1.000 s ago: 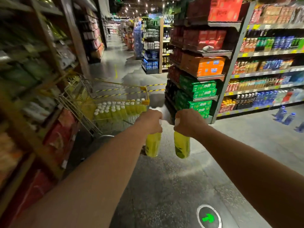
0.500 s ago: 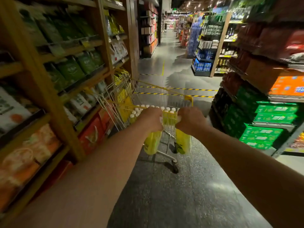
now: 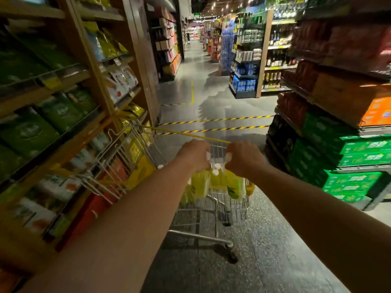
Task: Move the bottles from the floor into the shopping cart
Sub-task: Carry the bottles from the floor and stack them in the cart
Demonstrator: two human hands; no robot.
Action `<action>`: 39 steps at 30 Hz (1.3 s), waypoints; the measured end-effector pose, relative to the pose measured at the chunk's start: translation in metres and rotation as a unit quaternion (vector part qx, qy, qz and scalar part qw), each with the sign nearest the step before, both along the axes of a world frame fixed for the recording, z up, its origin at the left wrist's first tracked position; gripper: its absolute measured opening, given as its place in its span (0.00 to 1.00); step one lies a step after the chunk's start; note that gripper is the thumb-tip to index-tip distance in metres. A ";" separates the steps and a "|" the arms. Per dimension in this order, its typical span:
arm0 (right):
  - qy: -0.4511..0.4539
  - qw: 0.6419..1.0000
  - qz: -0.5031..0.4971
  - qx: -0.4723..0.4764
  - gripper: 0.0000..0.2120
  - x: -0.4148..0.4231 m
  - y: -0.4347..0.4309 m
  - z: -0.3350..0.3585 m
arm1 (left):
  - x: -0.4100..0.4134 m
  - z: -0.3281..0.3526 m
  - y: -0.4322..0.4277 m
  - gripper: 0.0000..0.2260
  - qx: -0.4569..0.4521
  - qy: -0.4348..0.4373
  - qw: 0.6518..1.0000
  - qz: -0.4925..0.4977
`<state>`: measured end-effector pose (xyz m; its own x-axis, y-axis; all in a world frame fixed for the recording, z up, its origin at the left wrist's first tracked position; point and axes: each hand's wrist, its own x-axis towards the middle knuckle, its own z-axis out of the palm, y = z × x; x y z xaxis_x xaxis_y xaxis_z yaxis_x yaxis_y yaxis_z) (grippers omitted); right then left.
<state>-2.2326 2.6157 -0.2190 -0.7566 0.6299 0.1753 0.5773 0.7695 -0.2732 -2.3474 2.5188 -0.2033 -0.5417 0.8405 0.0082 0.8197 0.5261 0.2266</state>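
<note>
Aisle (image 3: 211,92): left hand (image 3: 195,154) grips bottle (image 3: 200,185).

A supermarket aisle; stocked shelves (image 3: 63,115) either side; a shopping cart (image 3: 213,199) ahead.

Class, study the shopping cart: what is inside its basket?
White-capped yellow bottles stand inside the shopping cart. The left hand and right hand, with their held bottles, cover the rest; their number cannot be told.
</note>
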 end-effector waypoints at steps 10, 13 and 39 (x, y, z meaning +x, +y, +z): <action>-0.063 0.997 0.045 -0.005 0.17 -0.094 0.143 -0.037 | -0.078 -0.039 0.125 0.20 -0.019 -0.007 0.999 0.034; -0.078 0.995 0.058 -0.019 0.16 -0.116 0.169 -0.062 | -0.097 -0.062 0.151 0.18 -0.038 -0.030 0.998 0.043; -0.215 0.958 0.000 -0.189 0.18 -0.255 0.236 -0.375 | -0.250 -0.390 0.261 0.14 -0.152 -0.131 0.975 -0.097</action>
